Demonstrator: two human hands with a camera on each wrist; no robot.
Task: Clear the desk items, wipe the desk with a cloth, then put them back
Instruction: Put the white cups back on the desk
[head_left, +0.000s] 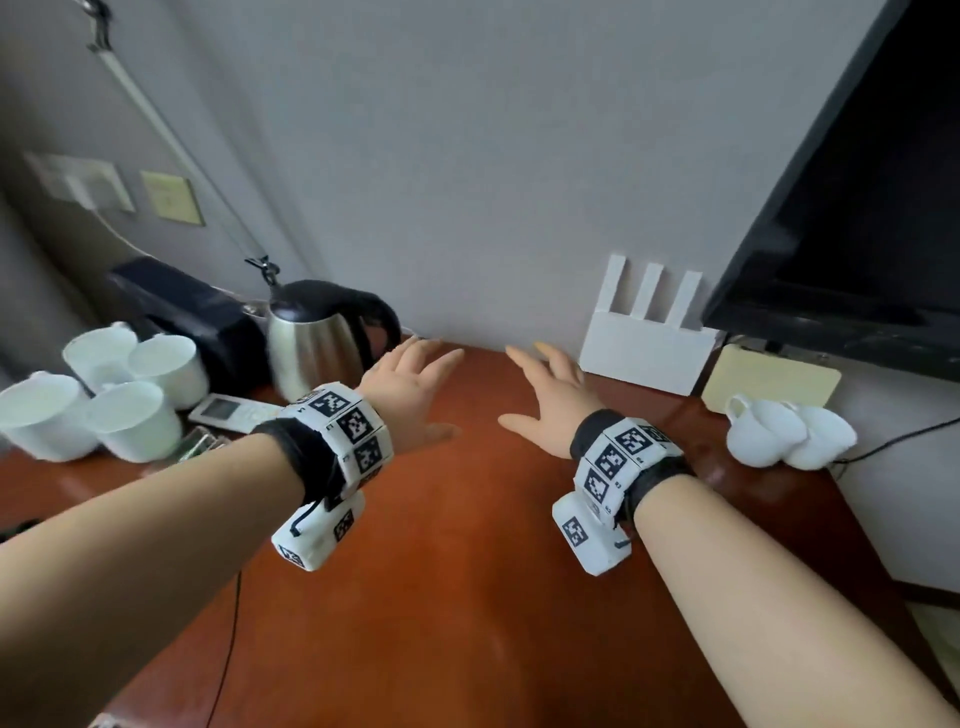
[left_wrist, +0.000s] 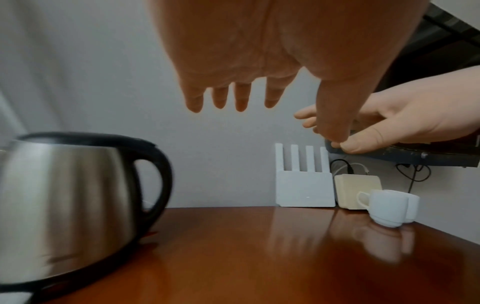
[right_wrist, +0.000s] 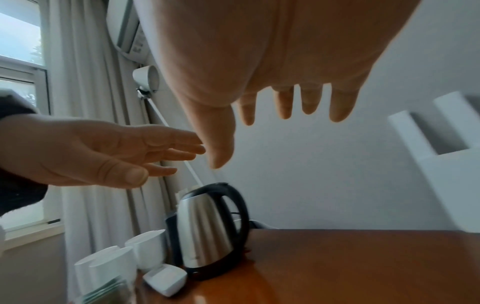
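Observation:
Both hands hover open above the reddish wooden desk (head_left: 467, 545), fingers straight and spread, holding nothing. My left hand (head_left: 415, 387) (left_wrist: 233, 86) is just right of the steel kettle (head_left: 311, 338) (left_wrist: 67, 201) (right_wrist: 207, 230). My right hand (head_left: 550, 395) (right_wrist: 280, 98) is left of the white router (head_left: 644, 343) (left_wrist: 303, 187) with its upright antennas. Several white mugs (head_left: 104, 395) (right_wrist: 124, 259) crowd the desk's left end, with a white remote (head_left: 234, 413) (right_wrist: 166, 281) beside them. Two small white cups (head_left: 784, 434) (left_wrist: 387, 207) stand at the right. No cloth is visible.
A black TV (head_left: 857, 208) hangs over the desk's right rear, with a cream box (head_left: 769, 382) (left_wrist: 358, 191) and cables under it. A black box (head_left: 192, 317) sits behind the kettle. A curtain (right_wrist: 85, 144) and window lie to the left.

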